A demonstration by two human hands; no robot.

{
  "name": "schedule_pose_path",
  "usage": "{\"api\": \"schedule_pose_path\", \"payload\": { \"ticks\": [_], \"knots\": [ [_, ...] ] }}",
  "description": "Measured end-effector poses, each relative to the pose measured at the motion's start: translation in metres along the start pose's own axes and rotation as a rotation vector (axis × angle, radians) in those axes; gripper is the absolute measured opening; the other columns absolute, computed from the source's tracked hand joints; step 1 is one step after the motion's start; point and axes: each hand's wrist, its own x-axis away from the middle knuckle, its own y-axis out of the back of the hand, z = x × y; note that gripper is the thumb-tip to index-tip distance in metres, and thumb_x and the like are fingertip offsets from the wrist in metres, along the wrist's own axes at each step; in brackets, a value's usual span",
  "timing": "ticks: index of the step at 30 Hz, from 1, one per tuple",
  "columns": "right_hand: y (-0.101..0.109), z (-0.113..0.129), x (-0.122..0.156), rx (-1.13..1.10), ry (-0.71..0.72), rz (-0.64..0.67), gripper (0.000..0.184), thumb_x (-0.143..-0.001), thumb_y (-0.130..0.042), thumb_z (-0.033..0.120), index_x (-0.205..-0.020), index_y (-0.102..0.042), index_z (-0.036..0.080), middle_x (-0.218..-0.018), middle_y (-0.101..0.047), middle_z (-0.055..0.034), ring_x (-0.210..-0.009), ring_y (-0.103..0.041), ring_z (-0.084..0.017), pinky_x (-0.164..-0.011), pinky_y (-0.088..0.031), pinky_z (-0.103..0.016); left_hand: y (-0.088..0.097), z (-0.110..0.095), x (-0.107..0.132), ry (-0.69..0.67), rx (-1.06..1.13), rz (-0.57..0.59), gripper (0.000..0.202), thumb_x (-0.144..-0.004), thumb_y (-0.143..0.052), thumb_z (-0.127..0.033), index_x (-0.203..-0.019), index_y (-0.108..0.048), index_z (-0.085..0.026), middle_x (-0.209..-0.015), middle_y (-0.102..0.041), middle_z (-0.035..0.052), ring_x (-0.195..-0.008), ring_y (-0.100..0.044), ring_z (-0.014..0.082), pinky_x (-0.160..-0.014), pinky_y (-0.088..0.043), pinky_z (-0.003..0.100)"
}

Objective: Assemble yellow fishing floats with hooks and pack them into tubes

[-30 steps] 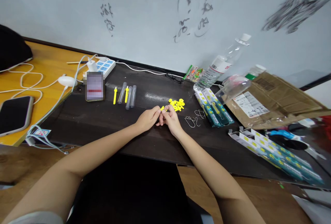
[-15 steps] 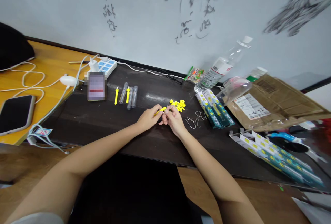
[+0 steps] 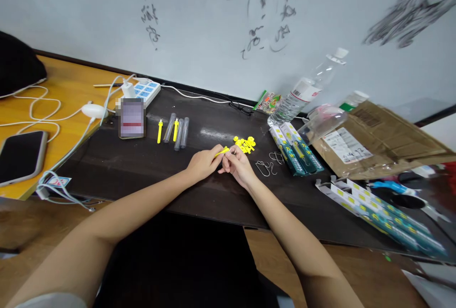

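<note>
My left hand pinches a small yellow plastic stick over the dark table. My right hand meets it fingertip to fingertip, its fingers closed on something thin I cannot make out at the stick's end. Just beyond the hands lies a heap of yellow pieces. Bent wire hooks lie to the right of my right hand. Further left on the table lie clear tubes and one more yellow stick.
Green-and-white packets lie right of the hooks, more packets at the right edge. A plastic bottle, a cardboard parcel, a power strip, cables and a phone on the orange desk surround the area.
The yellow stick has come out further from my left fingers and now shows as a longer piece between both hands. The hands stayed in place.
</note>
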Motion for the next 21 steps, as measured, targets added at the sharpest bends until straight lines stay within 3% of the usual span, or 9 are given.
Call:
{"api": "schedule_pose_path", "payload": {
  "ticks": [4,12,16,21],
  "knots": [
    [0.003,-0.001,0.001,-0.019,-0.029,0.047,0.032,-0.082,-0.062,0.038,-0.081,-0.033,0.024,-0.049,-0.049,0.0125,-0.04,-0.042,-0.005,-0.051,-0.059,-0.027,0.002,0.0,0.0,-0.025,0.035,-0.007,0.027,-0.095,-0.029,-0.034,-0.1,-0.052,-0.022,-0.071,-0.062,-0.0003,-0.066,-0.061,0.017,-0.06,-0.037,0.024],
    [0.009,-0.002,-0.001,0.108,-0.035,0.138,0.029,-0.084,-0.056,0.047,-0.083,-0.039,0.023,-0.05,-0.048,0.0112,-0.042,-0.041,-0.006,-0.048,-0.056,-0.026,-0.001,0.004,-0.004,-0.065,0.352,0.041,0.028,-0.094,-0.033,-0.041,-0.086,-0.049,-0.019,-0.063,-0.052,-0.0041,-0.058,-0.049,0.0112,-0.06,-0.035,0.022],
    [0.013,-0.002,-0.002,0.277,0.078,0.061,0.032,-0.086,-0.049,0.052,-0.08,-0.043,0.022,-0.052,-0.048,0.0089,-0.043,-0.041,-0.006,-0.045,-0.053,-0.021,-0.002,0.003,-0.004,-0.055,0.357,0.034,0.027,-0.096,-0.03,-0.037,-0.084,-0.047,-0.019,-0.058,-0.047,-0.0047,-0.055,-0.047,0.0111,-0.059,-0.033,0.022],
    [0.015,-0.004,-0.002,0.355,0.162,-0.04,0.035,-0.086,-0.05,0.051,-0.071,-0.043,0.021,-0.052,-0.047,0.0071,-0.045,-0.043,-0.006,-0.046,-0.053,-0.02,-0.003,0.004,-0.004,-0.052,0.162,0.023,0.027,-0.096,-0.03,-0.038,-0.085,-0.048,-0.02,-0.06,-0.049,-0.0025,-0.056,-0.051,0.0142,-0.056,-0.029,0.023]
  ]
}}
